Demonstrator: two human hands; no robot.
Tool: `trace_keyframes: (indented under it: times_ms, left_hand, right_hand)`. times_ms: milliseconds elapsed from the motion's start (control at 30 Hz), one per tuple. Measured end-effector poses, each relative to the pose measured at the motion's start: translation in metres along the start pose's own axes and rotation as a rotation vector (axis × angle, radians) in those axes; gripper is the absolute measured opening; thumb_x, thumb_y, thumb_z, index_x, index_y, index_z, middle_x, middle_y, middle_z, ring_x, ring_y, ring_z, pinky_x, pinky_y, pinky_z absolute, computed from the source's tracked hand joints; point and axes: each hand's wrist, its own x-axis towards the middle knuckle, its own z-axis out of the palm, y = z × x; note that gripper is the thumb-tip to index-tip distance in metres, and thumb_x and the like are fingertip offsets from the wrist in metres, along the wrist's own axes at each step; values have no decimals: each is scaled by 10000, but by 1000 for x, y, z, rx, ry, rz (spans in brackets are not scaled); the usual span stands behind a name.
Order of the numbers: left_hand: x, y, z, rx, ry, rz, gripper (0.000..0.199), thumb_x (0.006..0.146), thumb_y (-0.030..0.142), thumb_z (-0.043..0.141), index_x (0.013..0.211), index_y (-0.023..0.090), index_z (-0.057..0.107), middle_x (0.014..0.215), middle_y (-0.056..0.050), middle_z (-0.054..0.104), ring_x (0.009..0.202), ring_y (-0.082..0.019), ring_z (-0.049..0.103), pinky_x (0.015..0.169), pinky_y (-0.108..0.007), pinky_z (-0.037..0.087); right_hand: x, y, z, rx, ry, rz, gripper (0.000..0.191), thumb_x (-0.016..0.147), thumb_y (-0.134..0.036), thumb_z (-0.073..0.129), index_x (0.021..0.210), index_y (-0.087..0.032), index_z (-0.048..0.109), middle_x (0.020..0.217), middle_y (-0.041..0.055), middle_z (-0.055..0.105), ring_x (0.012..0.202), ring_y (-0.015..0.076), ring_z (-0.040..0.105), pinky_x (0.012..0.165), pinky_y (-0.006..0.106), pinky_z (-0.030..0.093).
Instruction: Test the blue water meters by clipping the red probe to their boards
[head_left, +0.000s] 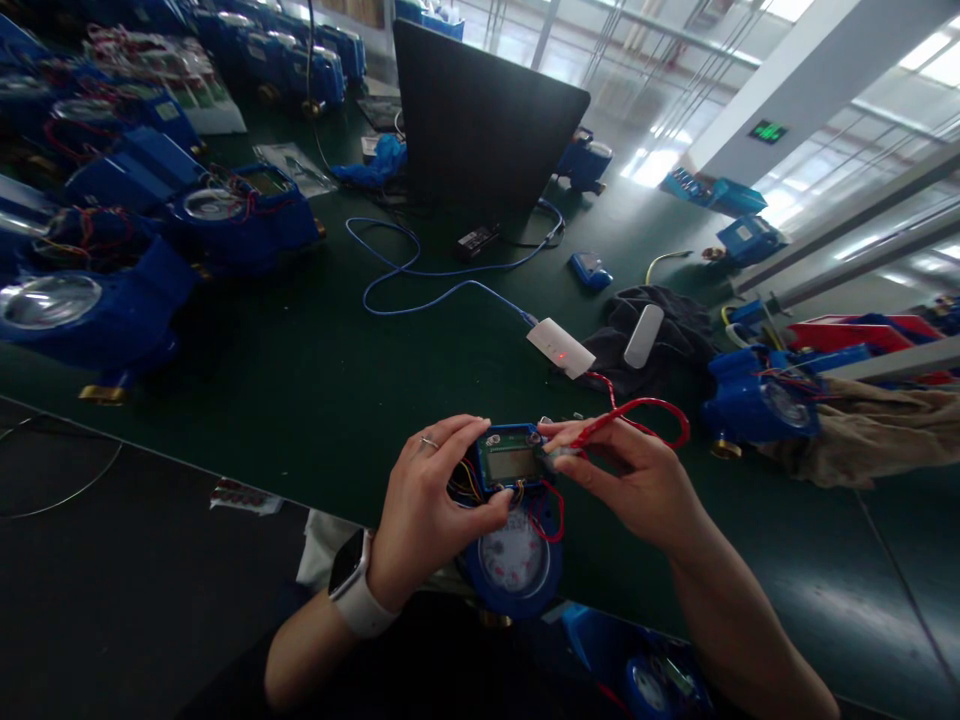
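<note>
A blue water meter (517,560) with a round dial sits at the table's front edge, its lid part open to show a green circuit board with a small display (511,463). My left hand (439,490) is closed on the left side of the display housing, thumb at its lower edge. In my right hand (626,475), thumb and fingers pinch a small connector (556,455) against the board's right side. A red cable (664,402) loops from it to a white adapter box (561,347) with a red light. Thin red and yellow wires hang around the housing.
A laptop (487,110) stands at the back, a blue cable (442,272) running to the adapter. Several blue meters (82,290) crowd the left; another meter (765,400) stands right beside a brown cloth (862,430). A dark cloth (679,325) carries a white oblong device (643,336).
</note>
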Motion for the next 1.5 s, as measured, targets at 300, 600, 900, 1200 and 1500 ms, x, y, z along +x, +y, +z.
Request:
trace_keyframes:
  times_ms: [300, 600, 900, 1200, 1500]
  left_hand:
    - [-2, -1, -1, -5, 1, 8, 524, 720, 259, 735, 1216, 151, 608, 1250, -133, 652, 1146, -309, 604, 974, -526, 495]
    - [-1, 0, 0, -2, 0, 1, 515, 735, 256, 723, 1227, 164, 601, 1265, -124, 645, 1156, -298, 598, 981, -512, 492]
    - [-1, -1, 0, -13, -5, -4, 519, 729, 256, 728, 1223, 161, 603, 1264, -123, 645, 1154, -301, 596, 981, -517, 492]
    - [-1, 2, -1, -7, -8, -8, 506, 736, 257, 718, 1220, 164, 601, 1266, -127, 646, 1165, -301, 594, 982, -509, 488]
    - [0, 1, -1, -23, -8, -16, 507, 733, 258, 717, 1221, 191, 597, 1267, -122, 647, 1165, -308, 598, 986, -522, 489]
  right_hand:
    - [0, 1, 0, -10, -2, 7, 113, 831, -250, 752, 928, -215, 706, 1008, 71, 761, 1049, 273, 707, 895, 412, 599]
    - [0, -1, 0, -3, 0, -6, 107, 828, -223, 752, 925, -224, 709, 1013, 57, 764, 1034, 253, 715, 888, 386, 603]
    - [-1, 1, 0, -5, 4, 4, 118, 828, -238, 754, 937, -227, 710, 1022, 60, 764, 1046, 260, 710, 903, 394, 594]
    - [-1, 0, 0, -10, -2, 22, 126, 828, -267, 755, 930, -211, 708, 1036, 74, 761, 1046, 266, 708, 902, 409, 597]
    - [-1, -1, 0, -13, -7, 25, 115, 830, -250, 752, 930, -215, 707, 1032, 76, 759, 1059, 278, 702, 903, 423, 598]
